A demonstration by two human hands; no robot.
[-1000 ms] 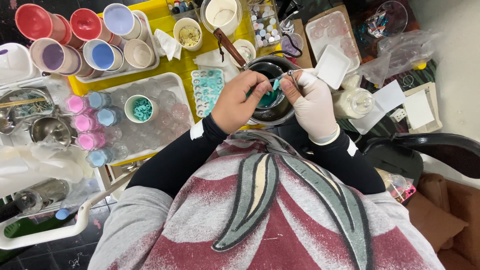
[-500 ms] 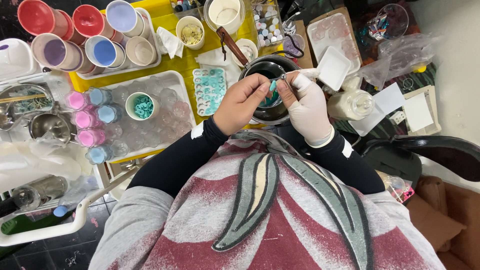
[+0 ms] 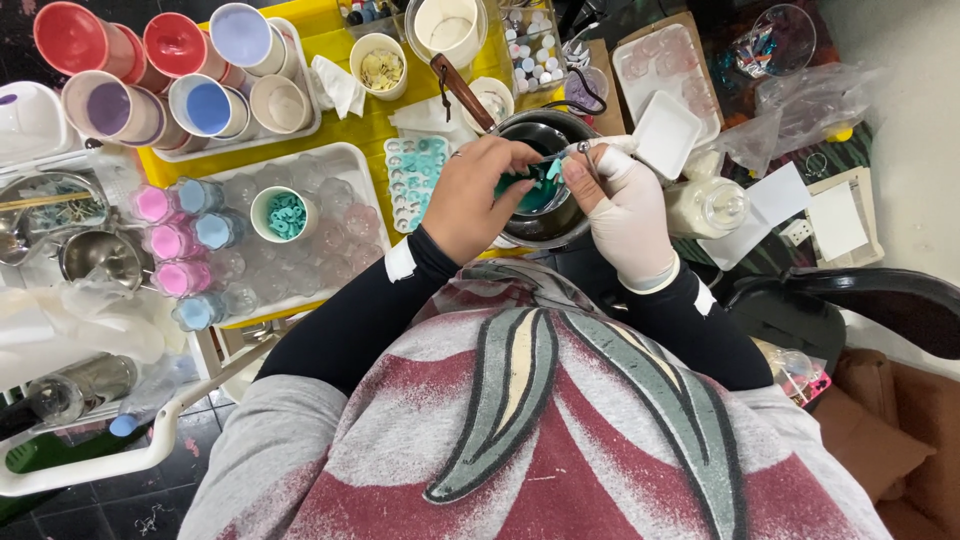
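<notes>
Two hands work close together over a dark metal bowl, both sets of fingers closed on a small teal piece. The bare left hand pinches it from one side with fingertips curled in; the right hand, in a white glove, grips the other side, and something thin and metallic shows at its fingertips, too small to identify. The piece hangs just above the bowl's opening, between the two sets of fingers.

Judgement: the grip should stay light and over the bowl, so anything that drops lands inside it and not on the yellow tabletop.

Just left of the left fingers lies a pale mould sheet with teal shapes. Further left stands a white cup of teal pieces on a clear tray. Beyond the fingers, a wooden-handled tool leans out of the bowl; stacked coloured cups sit well apart at the far left.
</notes>
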